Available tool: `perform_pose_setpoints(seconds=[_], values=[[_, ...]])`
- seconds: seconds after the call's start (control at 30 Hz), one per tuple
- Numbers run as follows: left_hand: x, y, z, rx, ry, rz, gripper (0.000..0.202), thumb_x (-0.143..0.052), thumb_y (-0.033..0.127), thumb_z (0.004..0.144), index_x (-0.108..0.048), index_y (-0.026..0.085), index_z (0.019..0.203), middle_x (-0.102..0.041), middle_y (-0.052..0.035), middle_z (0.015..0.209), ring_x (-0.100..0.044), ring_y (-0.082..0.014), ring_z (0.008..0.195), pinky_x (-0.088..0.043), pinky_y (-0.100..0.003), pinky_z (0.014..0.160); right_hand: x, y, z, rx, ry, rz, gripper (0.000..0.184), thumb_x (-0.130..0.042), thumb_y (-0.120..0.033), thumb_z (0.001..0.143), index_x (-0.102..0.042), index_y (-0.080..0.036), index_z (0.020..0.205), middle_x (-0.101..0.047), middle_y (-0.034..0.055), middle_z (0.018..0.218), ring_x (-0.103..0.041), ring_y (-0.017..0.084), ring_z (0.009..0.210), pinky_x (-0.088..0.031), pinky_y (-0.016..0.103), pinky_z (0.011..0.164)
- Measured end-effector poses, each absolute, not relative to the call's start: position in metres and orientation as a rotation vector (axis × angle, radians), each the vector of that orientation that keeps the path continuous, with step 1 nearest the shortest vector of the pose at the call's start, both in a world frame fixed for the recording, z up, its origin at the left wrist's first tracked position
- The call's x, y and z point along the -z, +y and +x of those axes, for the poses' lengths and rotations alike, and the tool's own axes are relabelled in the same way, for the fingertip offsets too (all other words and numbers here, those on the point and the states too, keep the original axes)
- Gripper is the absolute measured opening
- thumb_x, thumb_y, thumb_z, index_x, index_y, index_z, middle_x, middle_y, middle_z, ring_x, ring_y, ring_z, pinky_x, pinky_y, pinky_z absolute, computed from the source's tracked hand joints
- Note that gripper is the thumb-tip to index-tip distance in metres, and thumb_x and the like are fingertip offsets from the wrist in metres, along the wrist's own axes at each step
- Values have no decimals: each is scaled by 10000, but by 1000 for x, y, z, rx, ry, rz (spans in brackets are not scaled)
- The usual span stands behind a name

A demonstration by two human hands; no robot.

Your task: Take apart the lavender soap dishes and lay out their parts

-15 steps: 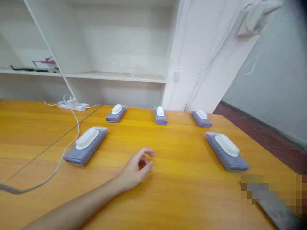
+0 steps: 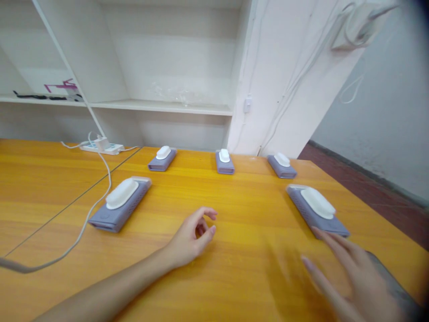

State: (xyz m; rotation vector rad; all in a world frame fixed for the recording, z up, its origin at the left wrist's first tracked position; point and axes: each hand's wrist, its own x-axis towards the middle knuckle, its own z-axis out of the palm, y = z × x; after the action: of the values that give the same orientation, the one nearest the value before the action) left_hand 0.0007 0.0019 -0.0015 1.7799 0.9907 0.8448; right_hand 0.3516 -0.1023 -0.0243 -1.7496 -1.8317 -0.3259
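My left hand rests on the wooden table near the middle. Its fingers curl loosely, with a gap between thumb and forefinger and nothing held. From the lower right reaches my right hand, slightly blurred, with thumb and fingers spread. Its fingertips are at the near end of a purple-grey flat pack with a white oval lid; whether they touch it I cannot tell. A similar pack lies left of my left hand. Partly covered by my right hand is a dark flat slab.
Along the back edge lie three more such packs, at left, centre and right. A white power strip trails a cable across the table's left side. White shelves stand behind.
My right hand has come into clear view at the lower right, by the near end of the right-hand pack. My left hand and the packs stay practically in place.
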Motion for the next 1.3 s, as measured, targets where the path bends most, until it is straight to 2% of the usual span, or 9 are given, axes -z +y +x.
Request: perform_pose_setpoints(seconds=[0.07,0.27,0.4,0.53,0.6,0.7,0.77,0.97,1.3], values=[[2,1,0,-844,999,1806,256,-479,318,884,-467,200,1111,-582,-25,906,-524,-102,685,-408,-247,641,18,-75,307,182,-2012,-1760,615,-538,-513,816,-410,-259,1362,-458,118,1311,-462,317,1175,-402,491,957],[-1,-2,1,-826,1015,1891,249,-473,292,884,-476,197,1114,-580,-16,848,-513,-100,672,-407,-234,629,21,13,232,118,-2198,-1716,509,-467,-455,861,-479,-200,1302,-467,156,1276,-447,302,1173,-354,486,980],[-1,-3,2,-847,995,1971,237,-463,261,883,-479,205,1112,-579,-31,925,-525,-97,688,-422,-236,645,24,70,223,158,-2074,-1793,471,-427,-396,888,-464,-174,1301,-469,168,1270,-454,291,1160,-369,461,951],[0,-4,3,-856,967,2059,237,-457,221,872,-476,211,1109,-565,-42,998,-542,-92,699,-440,-246,672,24,107,208,222,-1981,-1848,510,-411,-395,893,-410,-156,1344,-429,184,1325,-452,294,1165,-381,440,934],[0,-5,2,-850,963,2089,243,-454,212,869,-471,213,1112,-561,-44,1011,-550,-93,701,-446,-250,676,22,119,200,292,-1997,-1806,543,-408,-397,892,-368,-151,1374,-362,176,1402,-406,293,1219,-347,440,978],[0,-5,2,-837,956,2130,262,-450,207,868,-462,216,1130,-558,-47,1013,-559,-98,709,-452,-256,679,19,134,193,389,-2083,-1723,563,-398,-394,892,-338,-147,1394,-247,132,1494,-251,282,1337,-235,454,1071],[0,-6,2,-828,947,2156,271,-447,206,869,-458,217,1140,-557,-49,1012,-561,-102,712,-454,-259,679,19,145,192,383,-2131,-1725,567,-378,-395,898,-325,-142,1402,-217,110,1514,-187,264,1369,-188,456,1097],[-2,-7,2,-805,934,2189,269,-439,210,875,-452,218,1143,-552,-55,1016,-560,-108,720,-457,-269,691,25,159,193,284,-2137,-1786,590,-376,-405,894,-289,-151,1420,-297,94,1486,-204,258,1359,-199,488,1087],[-3,-7,2,-806,947,2186,272,-439,213,875,-459,220,1146,-559,-62,1006,-553,-126,745,-456,-282,718,20,135,191,295,-2086,-1649,552,-426,-389,874,-362,-160,1373,-398,131,1407,-283,308,1289,-248,520,1032]])
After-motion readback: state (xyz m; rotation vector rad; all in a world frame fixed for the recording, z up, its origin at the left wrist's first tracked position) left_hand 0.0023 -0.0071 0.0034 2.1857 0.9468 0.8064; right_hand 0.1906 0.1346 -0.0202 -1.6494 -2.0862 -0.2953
